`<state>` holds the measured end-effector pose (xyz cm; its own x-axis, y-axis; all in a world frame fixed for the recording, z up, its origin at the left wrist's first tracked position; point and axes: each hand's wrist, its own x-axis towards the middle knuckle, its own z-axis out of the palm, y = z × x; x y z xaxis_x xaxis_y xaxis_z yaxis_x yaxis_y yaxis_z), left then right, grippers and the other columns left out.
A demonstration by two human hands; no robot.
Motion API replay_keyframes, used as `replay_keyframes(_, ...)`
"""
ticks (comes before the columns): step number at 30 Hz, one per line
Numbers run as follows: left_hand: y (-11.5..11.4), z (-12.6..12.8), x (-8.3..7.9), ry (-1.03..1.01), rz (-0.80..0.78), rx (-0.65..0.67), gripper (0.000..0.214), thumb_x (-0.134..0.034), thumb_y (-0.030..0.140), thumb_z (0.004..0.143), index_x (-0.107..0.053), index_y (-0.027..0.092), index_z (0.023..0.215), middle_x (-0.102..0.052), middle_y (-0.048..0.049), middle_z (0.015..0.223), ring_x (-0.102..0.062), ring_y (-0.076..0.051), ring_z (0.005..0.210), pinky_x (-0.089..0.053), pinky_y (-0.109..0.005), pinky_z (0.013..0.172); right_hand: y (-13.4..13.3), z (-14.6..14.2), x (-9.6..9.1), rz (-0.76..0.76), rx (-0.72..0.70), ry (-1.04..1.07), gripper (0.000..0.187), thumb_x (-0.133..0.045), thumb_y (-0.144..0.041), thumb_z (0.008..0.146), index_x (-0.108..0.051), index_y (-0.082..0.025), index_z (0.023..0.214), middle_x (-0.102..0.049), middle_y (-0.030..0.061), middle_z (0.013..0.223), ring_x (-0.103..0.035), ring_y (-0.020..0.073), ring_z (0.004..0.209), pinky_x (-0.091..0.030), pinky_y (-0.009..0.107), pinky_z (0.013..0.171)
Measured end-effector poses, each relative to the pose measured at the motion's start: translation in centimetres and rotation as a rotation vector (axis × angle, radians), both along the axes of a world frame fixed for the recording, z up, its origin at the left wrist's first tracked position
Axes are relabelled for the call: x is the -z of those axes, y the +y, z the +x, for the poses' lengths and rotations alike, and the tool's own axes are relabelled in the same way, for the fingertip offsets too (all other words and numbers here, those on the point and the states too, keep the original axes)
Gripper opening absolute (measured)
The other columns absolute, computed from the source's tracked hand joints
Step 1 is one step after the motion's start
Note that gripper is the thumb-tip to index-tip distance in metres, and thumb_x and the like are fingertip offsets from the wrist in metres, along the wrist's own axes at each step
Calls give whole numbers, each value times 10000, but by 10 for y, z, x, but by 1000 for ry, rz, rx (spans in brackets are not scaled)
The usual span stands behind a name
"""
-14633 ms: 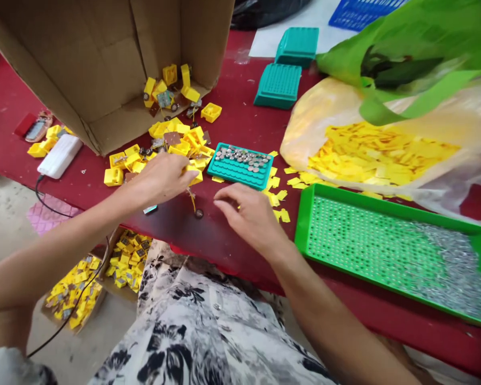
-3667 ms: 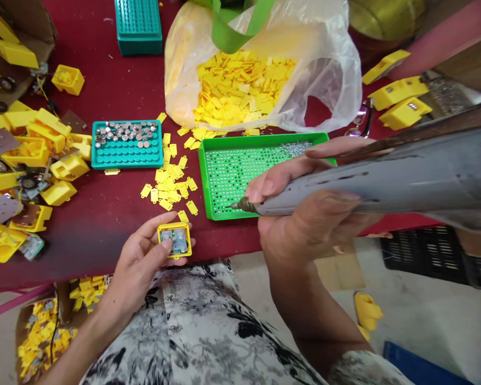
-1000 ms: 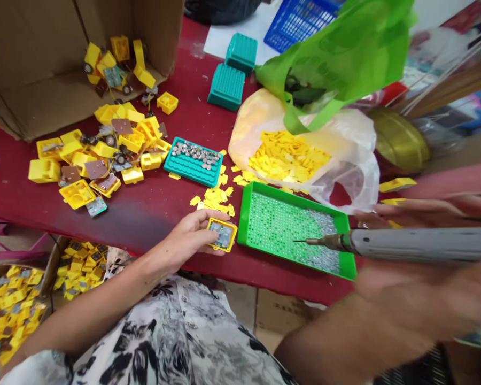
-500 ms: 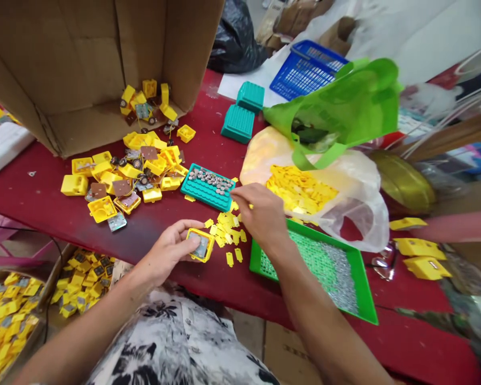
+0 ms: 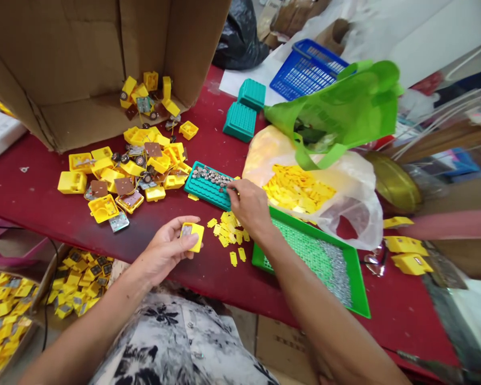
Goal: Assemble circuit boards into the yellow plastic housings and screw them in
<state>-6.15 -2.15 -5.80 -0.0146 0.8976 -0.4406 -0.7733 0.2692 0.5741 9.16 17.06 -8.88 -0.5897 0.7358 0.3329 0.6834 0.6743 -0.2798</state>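
Observation:
My left hand (image 5: 170, 248) is closed around a small yellow plastic casing (image 5: 195, 235), tilted so that a smooth yellow side shows beside a grey part inside. My right hand (image 5: 251, 206) is at the right end of a teal ridged tray (image 5: 204, 193), its thumb and fingers drawn together at the tray's edge. Whatever lies between those fingertips is too small to make out. Small silvery round button cells (image 5: 212, 175) lie along the tray's far side. Just below my right hand, small flat yellow pieces (image 5: 228, 230) are scattered on the red cloth.
Yellow casings with boards and speakers (image 5: 144, 166) are heaped at left, before a large cardboard box (image 5: 76, 120). To the right are a green tray (image 5: 361, 299) of small metal parts and a plastic bag (image 5: 361, 182) of yellow pieces. Teal trays (image 5: 240, 120) stand behind.
My left hand has turned the casing, so its smooth yellow side now shows more than the grey inside. My right hand has shifted slightly left, closer over the teal tray's end.

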Motion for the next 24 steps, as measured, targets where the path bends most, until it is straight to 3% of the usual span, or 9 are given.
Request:
replay_keyframes(6, -1, -6, -4, -30, -8, -61, 420, -817, 254, 713, -674, 158, 1096, -703, -86, 1021, -690, -199, 938, -557, -279, 750, -8, -8, 2, 1, 10, -22, 206, -482, -229, 888, -671, -178, 825, -616, 123, 833, -567, 262, 830, -473, 422, 796)
replay_keyframes(10, 0, -8, 0, -21, 21, -94, 359, -789, 269, 753, -688, 141, 1072, -723, -121, 1091, -694, -178, 919, -546, -242, 731, -3, -17, 6, -14, 62, 8, 212, -472, -184, 844, -664, -165, 756, -593, 138, 810, -539, 258, 792, -473, 436, 771)
replay_keyframes(13, 0, -8, 3, -57, 36, -106, 337, -760, 267, 777, -695, 145, 1084, -716, -122, 1130, -711, -205, 922, -565, -274, 756, -9, -20, -4, -50, 89, 77, 197, -474, -158, 815, -652, -158, 729, -604, 144, 797, -551, 261, 802, -477, 452, 789)
replay_keyframes(17, 2, -8, 7, -81, 14, -117, 369, -728, 246, 804, -687, 151, 1158, -723, -104, 1073, -716, -222, 947, -566, -307, 826, -49, -23, -32, -163, 53, 197, 161, -540, -250, 841, -669, -169, 789, -658, 87, 799, -593, 204, 737, -510, 380, 728)
replay_keyframes(21, 3, -4, 11, -45, 45, -134, 342, -743, 230, 788, -711, 170, 1123, -727, -71, 1077, -688, -171, 956, -548, -289, 869, -95, -33, -51, -542, -110, 444, 158, -575, -297, 844, -683, -196, 788, -682, 22, 778, -617, 152, 696, -504, 295, 638)
replay_keyframes(24, 2, -1, 11, 23, 77, -147, 365, -781, 275, 758, -719, 178, 1105, -732, -59, 1066, -666, -167, 974, -531, -283, 876, -108, -39, -52, -519, -109, 429, 115, -598, -241, 811, -690, -200, 754, -692, 19, 777, -629, 157, 716, -496, 308, 673)
